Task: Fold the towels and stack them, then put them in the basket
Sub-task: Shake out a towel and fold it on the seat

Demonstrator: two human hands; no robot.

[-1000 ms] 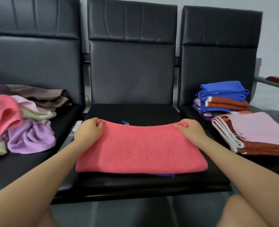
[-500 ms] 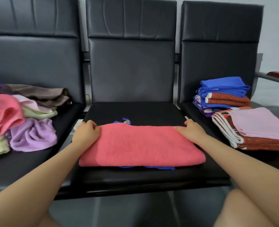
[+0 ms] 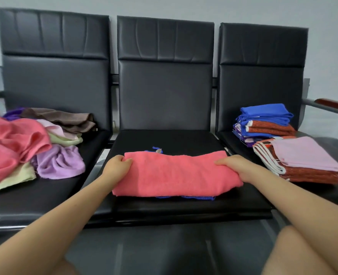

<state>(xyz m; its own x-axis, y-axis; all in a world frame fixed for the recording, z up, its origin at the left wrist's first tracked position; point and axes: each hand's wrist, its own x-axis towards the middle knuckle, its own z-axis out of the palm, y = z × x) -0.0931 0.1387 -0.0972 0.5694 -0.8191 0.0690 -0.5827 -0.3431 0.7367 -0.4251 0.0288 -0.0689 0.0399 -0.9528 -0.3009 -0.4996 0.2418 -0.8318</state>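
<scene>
Two hands hold one pink towel (image 3: 176, 173) that lies folded on the middle seat (image 3: 170, 139) of a row of black chairs. The left hand (image 3: 117, 166) grips the towel's left end, with the thumb on top and the fingers curled under the cloth, so the fingertips are hidden. The right hand (image 3: 234, 167) grips the right end the same way, and its fingers are tucked under too.

A blue towel (image 3: 184, 197) lies under the pink one. Only a thin blue edge peeks out at the front, and a small blue bit with a tag shows at the back. How big it is cannot be seen.

On the left seat is a messy pile of towels (image 3: 31, 147), pink, purple, pale green and brown. The pile is cut off at the left edge of the view.

On the right seat is a neat stack (image 3: 265, 124) of blue and red towels near the chair back. In front of it is a second stack (image 3: 301, 161), with a light pink towel on top of red ones with white edges. It sits just beside the right hand, maybe touching the wrist, but that is hard to tell.

Both arms reach in from the bottom corners. A knee at the bottom right is blurry and cut off.
</scene>
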